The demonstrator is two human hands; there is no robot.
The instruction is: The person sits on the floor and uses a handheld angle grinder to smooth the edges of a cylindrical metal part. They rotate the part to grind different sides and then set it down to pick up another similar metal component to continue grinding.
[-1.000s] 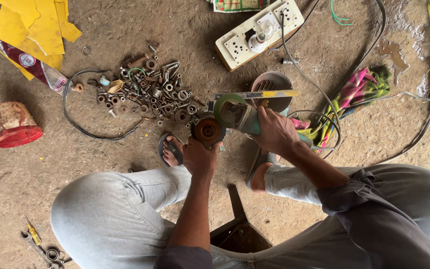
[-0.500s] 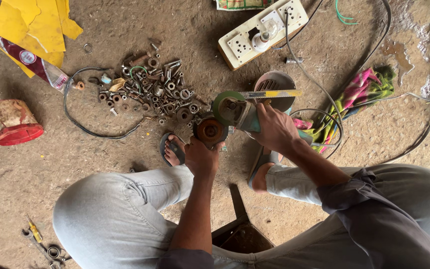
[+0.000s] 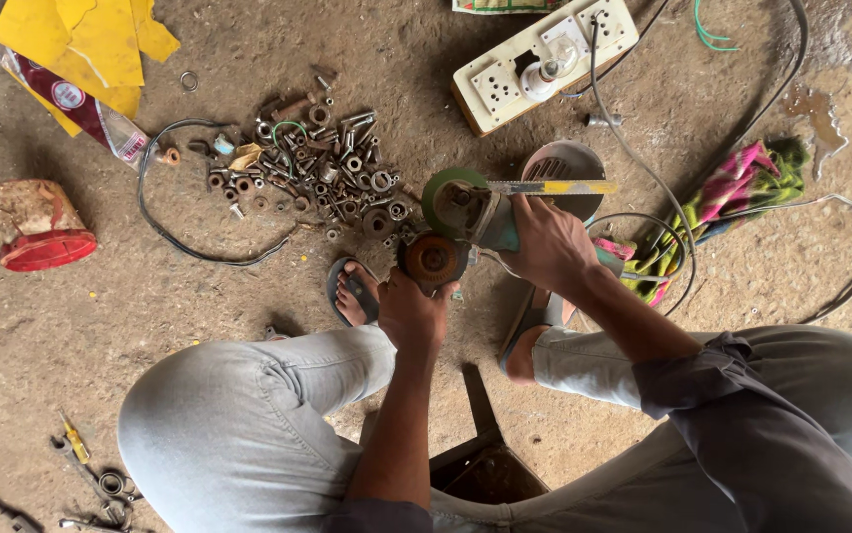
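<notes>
Two things fill my hands: a rusty round disc pinched in my left hand, and an angle grinder whose body my right hand wraps, fingers closed round it; the disc sits low over the floor, just above my sandalled foot, touching or nearly touching the grinder's green wheel; I judge the disc stiff, gritty and light, best held by its rim as I do, while the grinder is heavy and wants a full grip on the barrel; a yellow blade lies across a metal bowl behind it; beyond are a heap of nuts and bolts, a black wire, a socket board, a red tin, yellow sheets, coloured cloth; against a second ago, both hands keep the same hold, the disc has barely shifted, and only my view has moved slightly.
</notes>
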